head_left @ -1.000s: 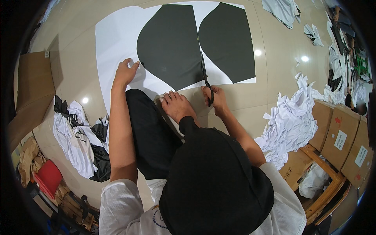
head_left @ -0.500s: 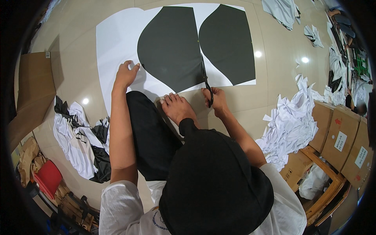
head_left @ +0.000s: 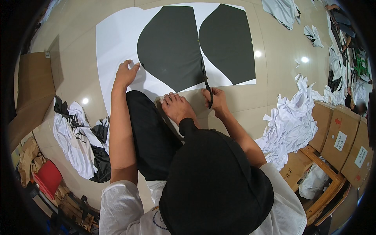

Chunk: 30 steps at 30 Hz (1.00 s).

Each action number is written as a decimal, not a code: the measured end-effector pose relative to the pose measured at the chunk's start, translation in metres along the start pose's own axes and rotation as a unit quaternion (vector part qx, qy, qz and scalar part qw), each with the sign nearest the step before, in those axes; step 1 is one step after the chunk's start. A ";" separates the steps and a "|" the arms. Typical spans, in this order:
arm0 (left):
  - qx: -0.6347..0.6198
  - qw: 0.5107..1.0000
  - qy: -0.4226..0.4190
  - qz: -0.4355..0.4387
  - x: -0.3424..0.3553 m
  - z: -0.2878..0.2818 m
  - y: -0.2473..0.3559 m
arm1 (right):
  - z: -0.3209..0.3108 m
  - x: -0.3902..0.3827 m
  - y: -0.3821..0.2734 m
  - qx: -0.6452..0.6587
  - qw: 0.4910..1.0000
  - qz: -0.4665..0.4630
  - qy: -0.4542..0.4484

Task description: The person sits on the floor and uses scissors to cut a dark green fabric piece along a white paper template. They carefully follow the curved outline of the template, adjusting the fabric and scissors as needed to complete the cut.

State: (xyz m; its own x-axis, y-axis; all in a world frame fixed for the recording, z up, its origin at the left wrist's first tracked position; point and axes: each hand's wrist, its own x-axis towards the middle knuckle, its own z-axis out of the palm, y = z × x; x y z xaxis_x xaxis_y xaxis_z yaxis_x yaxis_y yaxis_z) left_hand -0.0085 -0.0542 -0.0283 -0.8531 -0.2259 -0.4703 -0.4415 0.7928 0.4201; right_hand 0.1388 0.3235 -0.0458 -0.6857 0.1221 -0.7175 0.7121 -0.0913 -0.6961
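Over the last second, the scissors [head_left: 206, 80] show no clear shift, suggesting little cutting progress. The right hand [head_left: 217, 100] grips their handles, blades at the right edge of the larger dark panel [head_left: 168, 47]; the left hand [head_left: 125, 75], fingers parted and gripping nothing, rests on the white sheet [head_left: 113, 43], spread over the floor [head_left: 280, 27]

Black scissors [head_left: 205, 76] along dark panel [head_left: 170, 49]

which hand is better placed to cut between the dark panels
Likely the right hand: it holds the scissors, blades along the left dark panel. The left hand, by that panel's opposite edge, holds no tool.
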 end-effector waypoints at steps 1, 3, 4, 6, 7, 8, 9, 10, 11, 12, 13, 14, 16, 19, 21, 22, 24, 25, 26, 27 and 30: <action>0.001 1.000 0.001 0.000 0.000 0.000 -0.001 | 0.001 0.000 -0.002 0.003 1.000 0.004 0.001; -0.004 1.000 -0.003 -0.001 0.001 0.000 -0.001 | 0.002 0.001 -0.007 0.008 1.000 0.013 0.003; -0.006 1.000 -0.006 -0.002 0.000 0.000 -0.002 | 0.003 0.003 -0.010 0.013 1.000 0.008 -0.004; -0.015 1.000 0.001 0.004 -0.001 0.000 -0.001 | 0.003 0.007 -0.015 0.022 1.000 -0.003 -0.016; -0.019 1.000 0.004 0.007 -0.002 0.000 0.000 | 0.004 0.009 -0.017 0.025 1.000 -0.004 -0.016; -0.018 1.000 0.003 0.008 -0.002 0.000 0.001 | 0.004 0.011 -0.019 0.028 0.999 -0.006 -0.015; -0.017 1.000 0.003 0.009 -0.003 -0.001 0.002 | 0.005 0.012 -0.021 0.031 0.999 -0.007 -0.015; -0.015 1.000 0.002 0.010 -0.003 -0.001 0.002 | 0.006 0.013 -0.022 0.032 0.999 -0.009 -0.016; -0.016 1.000 0.001 0.009 -0.004 -0.001 0.002 | 0.007 0.014 -0.023 0.034 0.999 -0.010 -0.017; -0.016 1.000 0.000 0.008 -0.004 -0.002 0.003 | 0.007 0.015 -0.024 0.035 0.999 -0.013 -0.017; -0.017 1.000 -0.001 0.008 -0.005 -0.003 0.003 | 0.007 0.016 -0.025 0.034 0.999 -0.012 -0.016; -0.018 1.000 -0.002 0.006 -0.005 -0.003 0.004 | 0.008 0.017 -0.026 0.033 0.999 -0.011 -0.015; -0.019 1.000 -0.004 0.003 -0.004 -0.003 0.004 | 0.008 0.018 -0.027 0.033 0.999 -0.007 -0.014; -0.011 1.000 -0.003 -0.005 -0.001 -0.001 0.001 | 0.008 0.019 -0.027 0.032 0.999 -0.002 -0.012; -0.005 1.000 -0.004 -0.001 0.000 -0.001 -0.001 | 0.008 0.019 -0.026 0.029 1.000 -0.001 -0.011; -0.003 1.000 -0.004 0.002 0.000 -0.001 -0.002 | 0.008 0.018 -0.026 0.026 1.000 -0.003 -0.009; -0.003 1.000 -0.005 0.000 0.000 -0.001 -0.001 | 0.008 0.016 -0.027 0.021 1.000 -0.005 -0.005; -0.004 1.000 -0.005 -0.001 -0.001 -0.001 0.000 | 0.008 0.017 -0.026 0.017 1.000 -0.005 -0.003; -0.007 1.000 -0.003 0.002 -0.001 -0.001 0.001 | 0.008 0.017 -0.024 0.013 1.000 -0.006 -0.001; -0.010 1.000 -0.001 0.005 -0.002 -0.001 0.002 | 0.007 0.018 -0.023 0.009 1.000 -0.006 0.001; -0.011 1.000 0.001 0.011 -0.004 -0.003 0.004 | 0.006 0.019 -0.020 0.006 1.000 -0.012 -0.005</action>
State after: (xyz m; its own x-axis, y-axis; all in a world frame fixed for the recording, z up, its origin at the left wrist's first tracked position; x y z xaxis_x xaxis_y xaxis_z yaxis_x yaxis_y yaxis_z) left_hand -0.0078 -0.0518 -0.0228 -0.8628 -0.2104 -0.4597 -0.4294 0.7850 0.4466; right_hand 0.1103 0.3213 -0.0452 -0.7035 0.1146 -0.7014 0.6944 -0.0995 -0.7127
